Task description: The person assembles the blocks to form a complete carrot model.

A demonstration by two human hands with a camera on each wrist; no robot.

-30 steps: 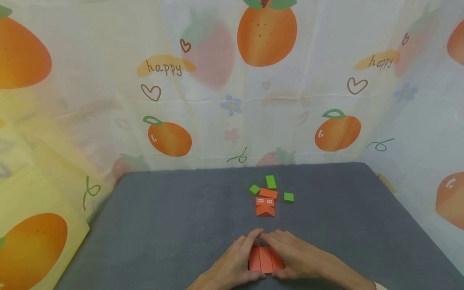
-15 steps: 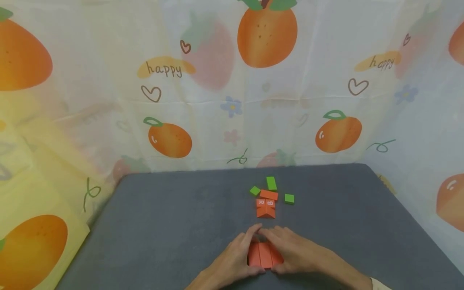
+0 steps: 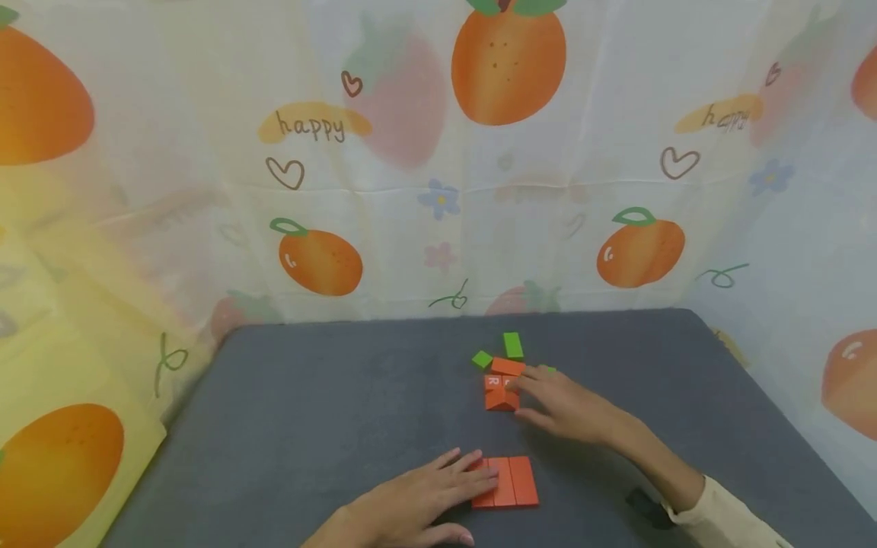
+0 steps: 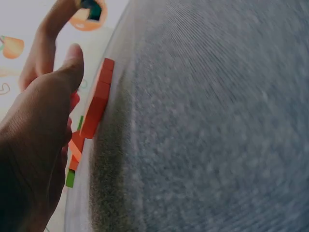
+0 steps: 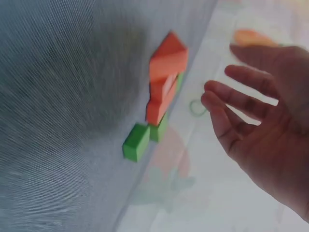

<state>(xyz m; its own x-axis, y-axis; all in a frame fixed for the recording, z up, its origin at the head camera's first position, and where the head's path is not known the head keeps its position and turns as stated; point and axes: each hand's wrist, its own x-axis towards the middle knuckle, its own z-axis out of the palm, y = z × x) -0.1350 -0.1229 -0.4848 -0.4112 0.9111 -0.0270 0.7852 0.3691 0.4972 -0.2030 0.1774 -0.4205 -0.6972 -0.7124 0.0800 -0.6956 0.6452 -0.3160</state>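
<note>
Three flat orange blocks (image 3: pixel 525 481) lie side by side near the front of the table. My left hand (image 3: pixel 428 495) has its fingers spread out over the left part of this row; in the left wrist view, the hand (image 4: pixel 43 111) is beside the orange row (image 4: pixel 96 104). Farther back, my right hand (image 3: pixel 572 407) is over the right side of a small orange group with triangular blocks (image 3: pixel 502 402) and lettered white markings. In the right wrist view, its fingers are loosely bent with nothing between them, apart from the triangular block (image 5: pixel 169 63).
Behind the group lie an orange block (image 3: pixel 508 366), a green oblong block (image 3: pixel 512 345) and a small green block (image 3: pixel 482 359). Another green block (image 5: pixel 136 142) is mostly hidden by the right hand in the head view. A fruit-printed cloth (image 3: pixel 384 228) hangs behind the grey table (image 3: pixel 329 411).
Both hands cupped the front orange row before. The right hand has left it and moved forward to the lettered blocks; the left hand has flattened out over the row's left side.
</note>
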